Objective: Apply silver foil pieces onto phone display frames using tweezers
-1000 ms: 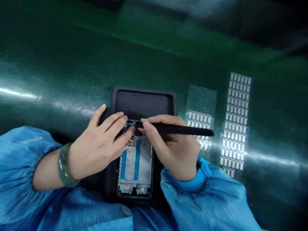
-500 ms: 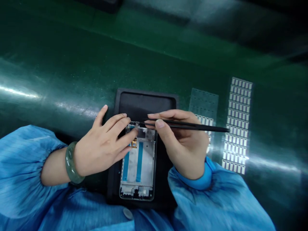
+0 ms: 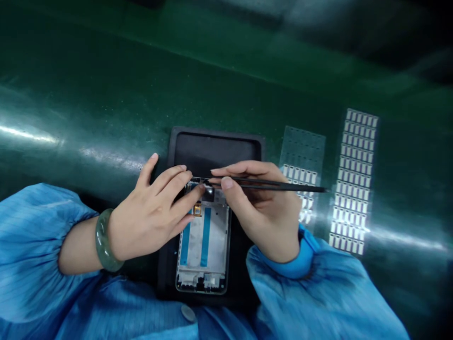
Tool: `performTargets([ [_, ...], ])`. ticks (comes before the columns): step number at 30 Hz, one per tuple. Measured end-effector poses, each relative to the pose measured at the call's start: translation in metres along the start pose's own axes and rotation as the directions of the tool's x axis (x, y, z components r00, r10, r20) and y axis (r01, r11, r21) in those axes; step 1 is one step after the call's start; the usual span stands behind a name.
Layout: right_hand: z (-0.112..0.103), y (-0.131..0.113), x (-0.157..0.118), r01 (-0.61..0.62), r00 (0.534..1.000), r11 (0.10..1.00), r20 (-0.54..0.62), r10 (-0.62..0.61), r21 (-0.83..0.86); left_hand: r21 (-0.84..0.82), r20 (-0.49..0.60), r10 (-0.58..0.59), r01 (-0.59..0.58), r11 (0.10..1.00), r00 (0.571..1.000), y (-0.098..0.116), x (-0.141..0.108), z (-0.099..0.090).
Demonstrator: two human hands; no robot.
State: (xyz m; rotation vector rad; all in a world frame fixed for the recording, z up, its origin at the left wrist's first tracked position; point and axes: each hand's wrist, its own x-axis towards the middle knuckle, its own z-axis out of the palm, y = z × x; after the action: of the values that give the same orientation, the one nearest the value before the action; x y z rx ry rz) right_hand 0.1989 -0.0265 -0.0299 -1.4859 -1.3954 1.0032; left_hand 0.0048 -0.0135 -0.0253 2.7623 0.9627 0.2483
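A white phone frame (image 3: 205,245) with two blue strips lies lengthwise on a black tray (image 3: 215,151). My left hand (image 3: 152,212) rests on the frame's upper left corner, fingers spread and pressing it down. My right hand (image 3: 262,212) pinches black tweezers (image 3: 276,185), held nearly level, with their tips at the frame's top edge beside my left fingertips. A small orange part (image 3: 197,208) shows on the frame just below my left fingers. Whether the tweezer tips hold anything is too small to tell.
Two clear sheets lie to the right on the green table (image 3: 106,94): a nearer sheet (image 3: 302,160) with small white pieces only in its lower part, and a farther sheet (image 3: 356,179) full of several rows of them. My blue sleeves cover the tray's near edge.
The tweezers swung from a raised, angled hold to nearly level, and their tips came back to the frame's top edge. My left hand stayed on the frame.
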Motion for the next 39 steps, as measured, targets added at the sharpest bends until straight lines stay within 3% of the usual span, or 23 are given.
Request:
performTargets([
  [30, -0.0010, 0.0011, -0.0006, -0.001, 0.999, 0.994, -0.051, -0.005, -0.108, -0.088, 0.020, -0.028, 0.030, 0.996, 0.999, 0.0021, -0.0015, 0.0013],
  [39, -0.0023, 0.0012, 0.0004, 0.081, 0.996, 0.982, -0.028, -0.087, -0.173, -0.086, 0.027, -0.031, 0.033, 0.996, 0.999, 0.0019, -0.0011, 0.0018],
])
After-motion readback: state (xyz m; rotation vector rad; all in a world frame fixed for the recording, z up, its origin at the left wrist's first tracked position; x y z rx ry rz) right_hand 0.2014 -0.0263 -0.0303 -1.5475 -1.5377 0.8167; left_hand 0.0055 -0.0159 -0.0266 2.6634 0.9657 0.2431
